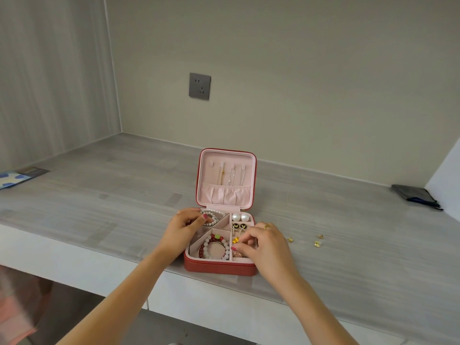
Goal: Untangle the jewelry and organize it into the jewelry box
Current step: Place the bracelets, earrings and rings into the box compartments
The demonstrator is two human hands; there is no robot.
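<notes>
Nearest the viewer, the right hand [263,245] hovers over the near right corner of the jewelry box [221,266], its fingers [240,249] curled together in a pinch over a small yellow-gold piece [235,240]; whether they actually grip it I cannot tell. Just left of those fingers, the red-and-white bead bracelets [215,247] lie coiled in their own compartment. A little further off, the left hand [183,229] pinches the pearl strand [211,216] in the far left compartment, fingers bent round it. Beyond the right fingers sit black butterfly earrings [239,226] and two pearl studs [240,217], each pair in its slot. To the right of the right hand, well clear of the box, three small gold pieces [316,241] lie loose on the tabletop [348,245]. Furthest away, three chains [230,175] hang straight from hooks in the raised lid [252,180]. By my reckoning the job is mostly done: nothing looks tangled, and only the loose gold pieces remain to be stowed.
</notes>
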